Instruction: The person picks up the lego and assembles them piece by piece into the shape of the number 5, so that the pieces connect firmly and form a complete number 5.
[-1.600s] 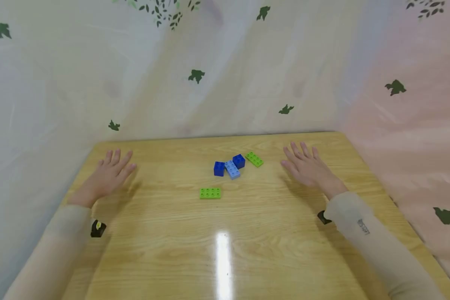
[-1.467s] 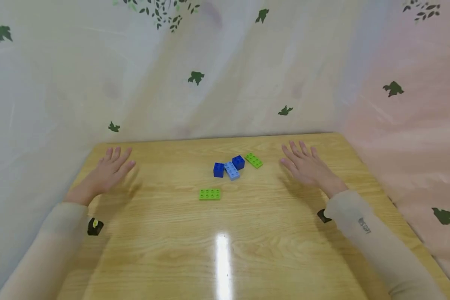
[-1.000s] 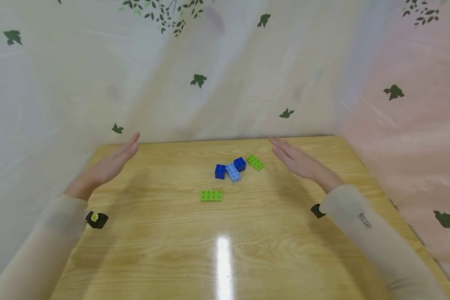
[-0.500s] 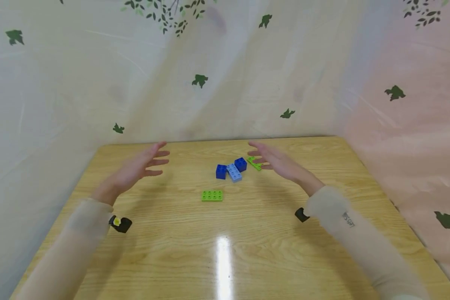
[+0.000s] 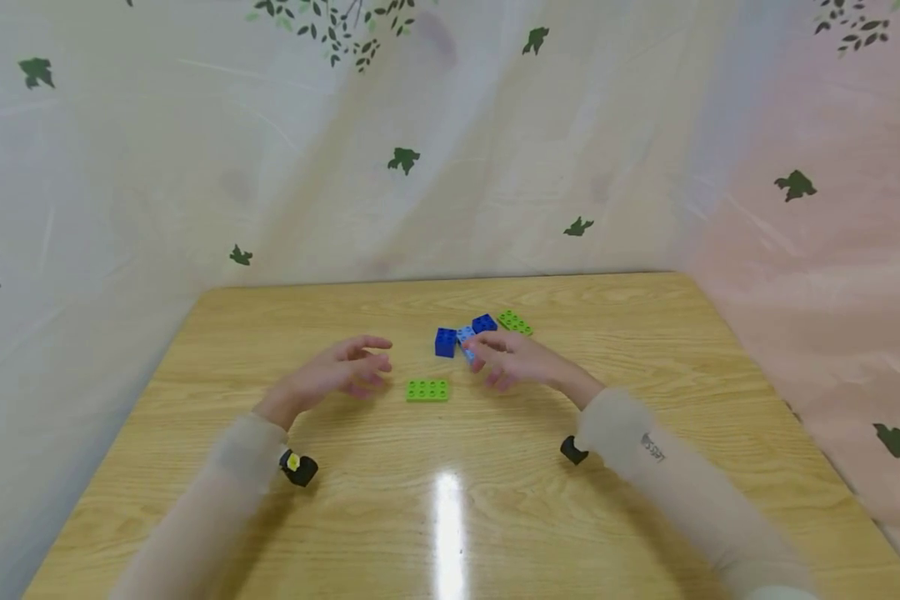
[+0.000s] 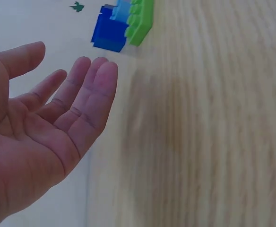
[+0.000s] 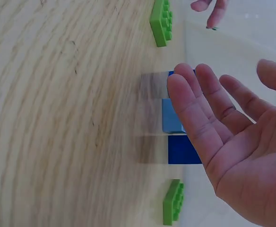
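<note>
Left hand (image 5: 337, 369) and right hand (image 5: 513, 360) are further in vs a sec ago, either side of the nearer flat lime-green plastic brick (image 5: 427, 391), fingers loose, nada held afaict. In head view, rt one partly hides the light-blue oblong plastic brick (image 5: 464, 334) btwn two dark-blue cubic plastic bricks (image 5: 446, 342). Studs up, prob bc flat bases sit steadier.

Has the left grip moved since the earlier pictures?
Yes. In the head view, against the table, the left grip has moved rightward, toward the front green brick.
</note>
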Tool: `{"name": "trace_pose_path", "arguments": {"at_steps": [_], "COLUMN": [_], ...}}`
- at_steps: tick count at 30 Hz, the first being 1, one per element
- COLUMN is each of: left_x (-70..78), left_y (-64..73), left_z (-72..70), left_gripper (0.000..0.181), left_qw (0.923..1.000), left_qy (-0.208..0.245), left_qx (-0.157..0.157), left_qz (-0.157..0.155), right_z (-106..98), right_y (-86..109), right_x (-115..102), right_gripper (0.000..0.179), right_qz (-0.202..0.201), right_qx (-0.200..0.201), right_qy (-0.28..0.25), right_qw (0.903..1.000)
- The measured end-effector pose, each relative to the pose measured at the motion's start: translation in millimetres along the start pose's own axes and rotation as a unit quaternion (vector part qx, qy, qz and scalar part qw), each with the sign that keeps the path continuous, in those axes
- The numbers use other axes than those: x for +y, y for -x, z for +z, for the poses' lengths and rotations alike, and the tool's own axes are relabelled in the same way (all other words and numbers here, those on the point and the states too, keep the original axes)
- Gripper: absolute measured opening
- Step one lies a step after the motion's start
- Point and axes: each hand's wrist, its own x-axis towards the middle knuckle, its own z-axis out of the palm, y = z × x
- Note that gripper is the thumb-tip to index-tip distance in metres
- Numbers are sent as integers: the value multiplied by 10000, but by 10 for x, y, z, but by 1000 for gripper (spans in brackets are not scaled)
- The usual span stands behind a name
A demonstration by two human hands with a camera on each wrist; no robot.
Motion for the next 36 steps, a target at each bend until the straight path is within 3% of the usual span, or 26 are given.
{"name": "trace_pose_path", "arguments": {"at_steps": [13,19,29,36], "left_x": [-80,-79,-71,-85], "left_y": [-162,-203,-234,-340], "left_z": [296,378,465,575], "left_gripper": [47,48,51,45], "left_qw": [9961,9955,9955,9959], "left_qy": [-343,-362,-306,-196], "left_qx": [-190,-225,-225,-246], "left_qz": [-791,-852,-867,-851], "right_z": [265,326,317,271], "right_y": [-186,-209,-211,-172], "right_x": [106,118,90,122], "right_gripper": [35,35,34,35], "right_qz": [500,380,448,499], "right_qx": [-167,-149,-183,-109], "right_qy": [117,580,546,590], "right_qw": [9985,9975,9973,9970]}}
